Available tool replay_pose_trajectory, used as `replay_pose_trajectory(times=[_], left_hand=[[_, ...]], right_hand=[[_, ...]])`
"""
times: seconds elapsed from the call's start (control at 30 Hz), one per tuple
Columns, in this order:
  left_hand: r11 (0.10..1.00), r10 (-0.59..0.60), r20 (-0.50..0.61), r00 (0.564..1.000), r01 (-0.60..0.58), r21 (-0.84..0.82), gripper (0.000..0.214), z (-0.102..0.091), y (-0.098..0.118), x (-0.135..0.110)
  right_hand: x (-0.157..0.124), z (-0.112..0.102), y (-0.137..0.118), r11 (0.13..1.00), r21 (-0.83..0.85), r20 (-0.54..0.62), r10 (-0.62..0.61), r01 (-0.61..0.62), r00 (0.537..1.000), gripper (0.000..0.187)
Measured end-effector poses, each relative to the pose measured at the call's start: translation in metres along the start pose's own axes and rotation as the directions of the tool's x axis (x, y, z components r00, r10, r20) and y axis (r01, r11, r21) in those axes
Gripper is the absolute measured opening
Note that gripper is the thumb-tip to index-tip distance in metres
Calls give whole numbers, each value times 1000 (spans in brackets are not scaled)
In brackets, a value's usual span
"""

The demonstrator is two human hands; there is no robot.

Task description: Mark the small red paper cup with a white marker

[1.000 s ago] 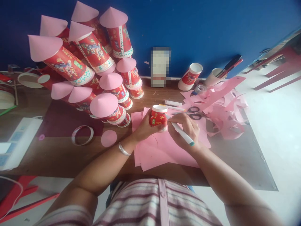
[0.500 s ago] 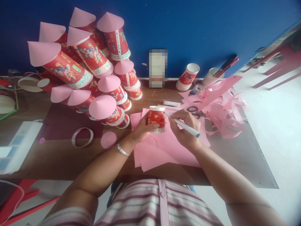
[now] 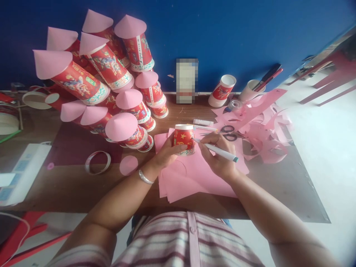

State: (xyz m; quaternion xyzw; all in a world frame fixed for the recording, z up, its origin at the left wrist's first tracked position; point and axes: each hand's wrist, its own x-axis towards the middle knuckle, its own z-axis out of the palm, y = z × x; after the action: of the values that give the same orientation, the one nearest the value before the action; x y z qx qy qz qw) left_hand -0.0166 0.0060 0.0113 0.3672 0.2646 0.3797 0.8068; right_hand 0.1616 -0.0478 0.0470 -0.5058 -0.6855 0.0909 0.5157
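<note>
My left hand (image 3: pixel 167 152) is closed around a small red paper cup (image 3: pixel 184 138) that stands upside down on a stack of pink paper sheets (image 3: pixel 194 174). My right hand (image 3: pixel 218 155) grips a white marker (image 3: pixel 219 152) with a teal end cap, its tip against the paper at the cup's right base. A drawn curve shows on the pink sheet just left of the cup. Scissors (image 3: pixel 228 132) lie right behind my right hand.
Many red cups with pink cone tops (image 3: pixel 122 126) are piled at the back left. A pink paper disc (image 3: pixel 128 165) and a cut cup ring (image 3: pixel 97 162) lie left. Pink offcuts (image 3: pixel 264 126), a glue stick (image 3: pixel 204 122), two cups (image 3: pixel 223 91) sit right.
My right hand has swung the marker round the cup's base, from a steeper angle to flatter and further back. The cup shifted slightly left and away with my left hand.
</note>
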Motion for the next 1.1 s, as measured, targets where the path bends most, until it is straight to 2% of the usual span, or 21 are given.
replay_pose_trajectory(times=[0.17, 0.33, 0.5, 0.63, 0.9, 1.1], left_hand=[[999, 8, -14, 1000, -7, 35, 45, 1, 2, 0], [993, 43, -18, 999, -40, 111, 46, -5, -4, 2], [951, 80, -37, 996, -66, 301, 60, -8, -9, 4], [897, 127, -16, 992, -108, 429, 67, -4, -6, 2], [890, 160, 25, 987, -156, 428, 71, -1, -11, 3], [887, 155, 19, 988, -147, 439, 68, -2, -11, 3]], right_hand=[[-2, 0, 1, 999, 7, 17, -39, 39, 999, 11], [-2, -3, -1, 996, -45, -22, -82, 81, 996, 10], [-2, -1, -8, 951, -130, -12, -285, 282, 958, 15], [-5, 3, -8, 892, -157, 81, -416, 423, 906, 19], [-6, 6, -6, 884, -161, 101, -427, 439, 898, 19], [-5, 6, -7, 876, -182, 127, -430, 447, 894, 22]])
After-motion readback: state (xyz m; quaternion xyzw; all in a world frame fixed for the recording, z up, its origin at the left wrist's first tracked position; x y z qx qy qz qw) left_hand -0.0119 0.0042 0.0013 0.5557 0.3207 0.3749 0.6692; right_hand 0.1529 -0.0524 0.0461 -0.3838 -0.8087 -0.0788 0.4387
